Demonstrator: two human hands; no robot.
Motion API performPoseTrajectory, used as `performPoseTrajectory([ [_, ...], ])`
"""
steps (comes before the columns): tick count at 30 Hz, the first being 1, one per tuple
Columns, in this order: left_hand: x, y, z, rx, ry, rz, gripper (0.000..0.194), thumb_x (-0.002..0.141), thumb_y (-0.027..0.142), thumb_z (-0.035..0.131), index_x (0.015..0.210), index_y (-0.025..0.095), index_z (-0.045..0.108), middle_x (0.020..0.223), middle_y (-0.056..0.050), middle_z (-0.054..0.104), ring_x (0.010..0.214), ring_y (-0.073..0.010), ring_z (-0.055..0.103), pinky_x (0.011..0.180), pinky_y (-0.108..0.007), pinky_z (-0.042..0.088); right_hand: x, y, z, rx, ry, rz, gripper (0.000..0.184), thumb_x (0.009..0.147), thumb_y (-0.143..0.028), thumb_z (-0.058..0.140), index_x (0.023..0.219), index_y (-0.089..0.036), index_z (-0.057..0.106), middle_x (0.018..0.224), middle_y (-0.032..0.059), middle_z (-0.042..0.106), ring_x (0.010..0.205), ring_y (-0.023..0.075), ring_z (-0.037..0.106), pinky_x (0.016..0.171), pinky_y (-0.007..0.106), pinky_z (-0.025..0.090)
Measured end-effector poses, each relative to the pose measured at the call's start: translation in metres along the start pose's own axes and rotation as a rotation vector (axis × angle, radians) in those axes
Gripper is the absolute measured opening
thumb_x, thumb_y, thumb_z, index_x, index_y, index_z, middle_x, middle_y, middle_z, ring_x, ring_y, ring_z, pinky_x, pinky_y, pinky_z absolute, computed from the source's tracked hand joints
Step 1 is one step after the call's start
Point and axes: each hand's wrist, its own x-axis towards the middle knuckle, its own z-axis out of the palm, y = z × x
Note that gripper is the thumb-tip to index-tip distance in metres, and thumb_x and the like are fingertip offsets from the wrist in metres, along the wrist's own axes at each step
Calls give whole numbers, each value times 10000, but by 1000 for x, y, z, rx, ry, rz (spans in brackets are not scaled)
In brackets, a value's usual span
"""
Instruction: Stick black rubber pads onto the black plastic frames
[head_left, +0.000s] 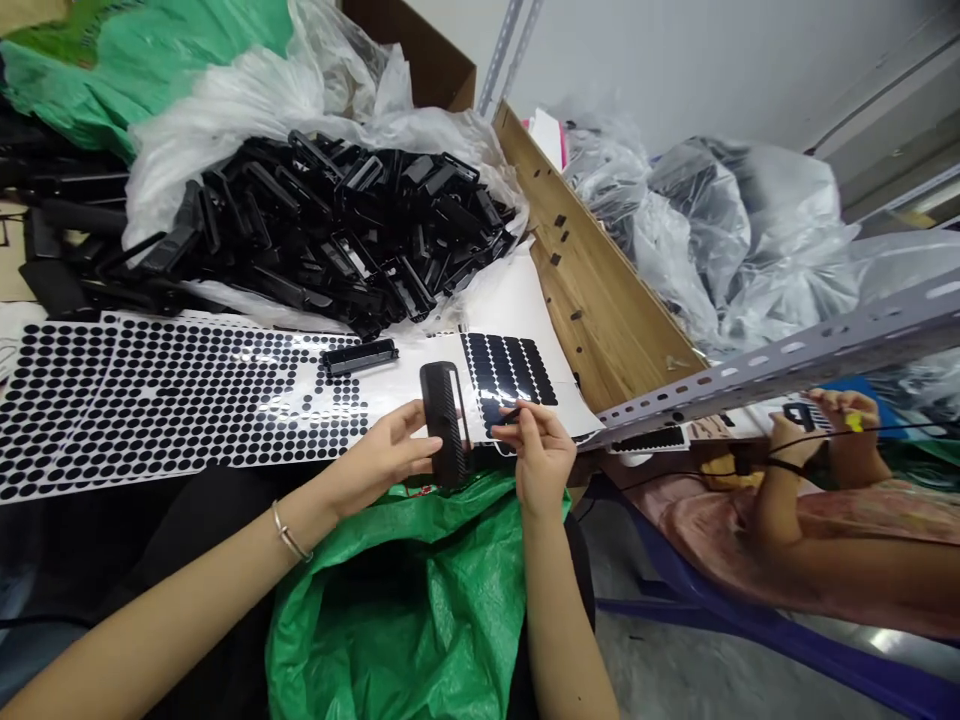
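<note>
My left hand (401,443) grips a long black plastic part (445,425) with a ribbed face, held upright above the bag's mouth. To its right, my right hand (536,440) pinches a small black sticker (510,416) between thumb and fingers, apart from the part. Just behind this hand lies a white sheet of oblong black stickers (517,365). Sheets of round black stickers (187,390) spread out to the left. On them rests another black plastic part (360,357). An opened green bag (405,640) hangs below both hands.
A heap of black plastic parts (337,220) lies on clear plastic (225,110) at the back. A wooden board (585,260) and a perforated metal bar (787,345) border the right. Beyond it, a co-worker's hands (825,425) work near a purple chair (712,610).
</note>
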Motion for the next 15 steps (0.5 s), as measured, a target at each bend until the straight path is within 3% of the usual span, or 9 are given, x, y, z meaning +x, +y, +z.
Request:
performPoseTrajectory([
  [4, 14, -1, -1, -138, -241, -194, 479, 758, 227, 716, 1226, 215, 612, 1336, -132, 598, 1073, -277, 665, 866, -348, 556, -10, 3, 6, -200, 73, -236, 163, 876, -312, 590, 942, -199, 687, 841, 43, 743, 695, 177, 721, 672, 341, 613],
  [6, 14, -5, -4, -179, -257, -209, 481, 754, 235, 721, 1224, 212, 620, 1340, -132, 596, 1053, -270, 674, 868, -343, 555, -14, 1, 6, -368, 29, -425, 139, 884, -250, 576, 940, -229, 701, 863, 42, 751, 772, 189, 720, 731, 357, 604],
  [9, 10, -6, -6, -163, -181, -140, 486, 748, 285, 733, 1218, 231, 620, 1332, -117, 603, 1054, -285, 674, 843, -350, 568, -17, -4, 4, -511, -150, -620, 184, 876, -190, 566, 954, -272, 712, 933, 43, 757, 864, 211, 714, 791, 396, 590],
  [12, 5, 0, -7, -76, -157, -90, 516, 735, 322, 751, 1225, 257, 602, 1350, -112, 587, 1026, -315, 684, 778, -373, 591, -17, -8, 3, -469, -291, -638, 207, 869, -210, 569, 998, -291, 709, 1068, 58, 728, 979, 240, 689, 853, 444, 568],
  [15, 1, 5, -9, 41, -200, -53, 544, 730, 301, 761, 1245, 262, 588, 1344, -122, 586, 987, -321, 698, 777, -392, 594, -17, -9, 3, -309, -290, -488, 237, 886, -305, 546, 1083, -269, 673, 1106, 84, 682, 1026, 253, 654, 868, 452, 553],
])
